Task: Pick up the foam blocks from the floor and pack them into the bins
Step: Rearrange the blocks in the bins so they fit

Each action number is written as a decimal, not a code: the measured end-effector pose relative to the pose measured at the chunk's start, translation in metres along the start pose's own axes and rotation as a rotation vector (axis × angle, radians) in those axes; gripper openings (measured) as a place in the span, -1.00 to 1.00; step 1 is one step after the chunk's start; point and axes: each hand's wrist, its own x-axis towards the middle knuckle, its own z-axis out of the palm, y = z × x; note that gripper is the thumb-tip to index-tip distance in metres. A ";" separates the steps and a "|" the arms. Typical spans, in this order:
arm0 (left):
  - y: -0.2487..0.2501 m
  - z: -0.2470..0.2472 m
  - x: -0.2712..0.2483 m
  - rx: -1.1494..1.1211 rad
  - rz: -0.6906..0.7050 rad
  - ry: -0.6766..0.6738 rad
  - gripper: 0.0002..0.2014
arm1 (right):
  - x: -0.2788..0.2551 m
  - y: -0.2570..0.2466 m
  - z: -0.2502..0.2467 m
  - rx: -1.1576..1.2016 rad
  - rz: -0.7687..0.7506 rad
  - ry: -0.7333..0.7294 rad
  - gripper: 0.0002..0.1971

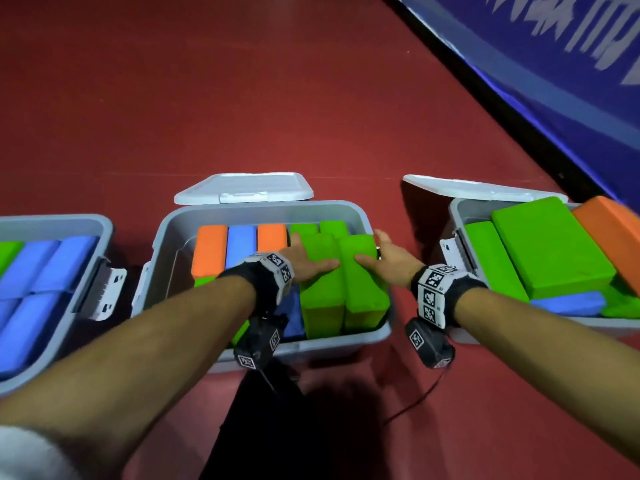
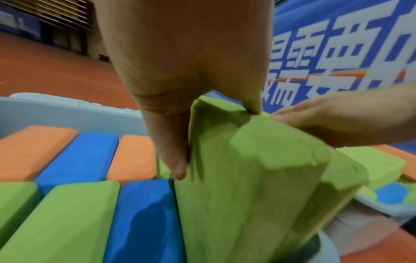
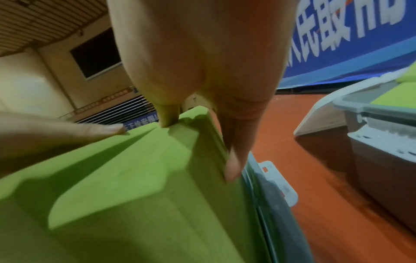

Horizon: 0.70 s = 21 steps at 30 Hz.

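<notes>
The middle grey bin (image 1: pixel 263 209) holds orange, blue and green foam blocks in rows. At its front right, two green blocks stand higher than the rest. My left hand (image 1: pixel 306 259) grips the left green block (image 1: pixel 322 299), with its fingers (image 2: pixel 173 160) down the block's left side. My right hand (image 1: pixel 382 254) grips the right green block (image 1: pixel 363 289). Its fingers (image 3: pixel 234 160) reach down between that block (image 3: pixel 146 204) and the bin wall (image 3: pixel 270 204), and its thumb lies on top. The two blocks touch side by side.
A left bin (image 1: pixel 100 233) holds blue and green blocks. The right bin (image 1: pixel 457 209) is piled above its rim with green, orange and blue blocks. Open lids (image 1: pixel 242 188) lie behind the bins. A blue banner (image 1: pixel 554 81) borders the red floor (image 1: pixel 207 98) at the right.
</notes>
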 end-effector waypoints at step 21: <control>-0.004 -0.002 0.012 0.832 0.186 -0.291 0.27 | 0.023 -0.007 0.002 -0.803 -0.148 -0.560 0.25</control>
